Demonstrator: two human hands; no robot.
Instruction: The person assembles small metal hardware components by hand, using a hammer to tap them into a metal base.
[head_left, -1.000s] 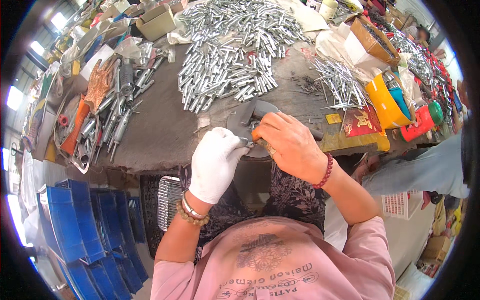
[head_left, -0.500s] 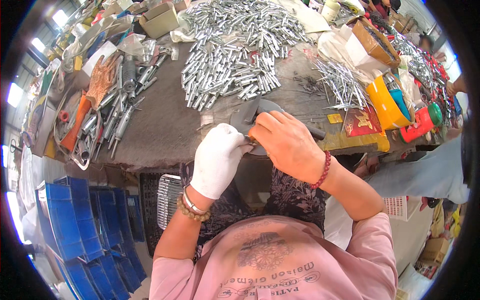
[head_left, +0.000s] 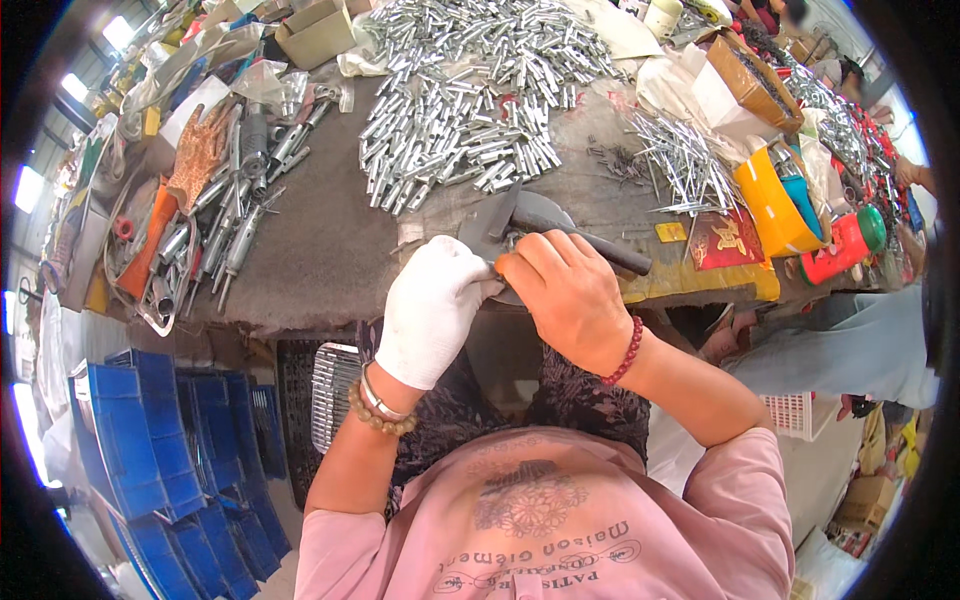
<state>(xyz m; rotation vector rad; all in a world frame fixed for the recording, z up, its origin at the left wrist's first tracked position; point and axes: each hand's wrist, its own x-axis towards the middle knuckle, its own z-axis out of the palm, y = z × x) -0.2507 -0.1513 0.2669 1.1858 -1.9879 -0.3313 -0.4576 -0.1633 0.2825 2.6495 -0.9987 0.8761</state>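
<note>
Holding: my gloved left hand and bare right hand meet at the table edge, both clenched around a small metal piece, mostly hidden between them.
Tool: a dark hammer lies just behind my right hand, untouched.
Progress: judged mid-run; a large heap of silver tubes sits well beyond.
Surroundings: thin metal pins to the right, longer fittings to the left, blue crates below.
Obstruction: none between hands and heap.
</note>
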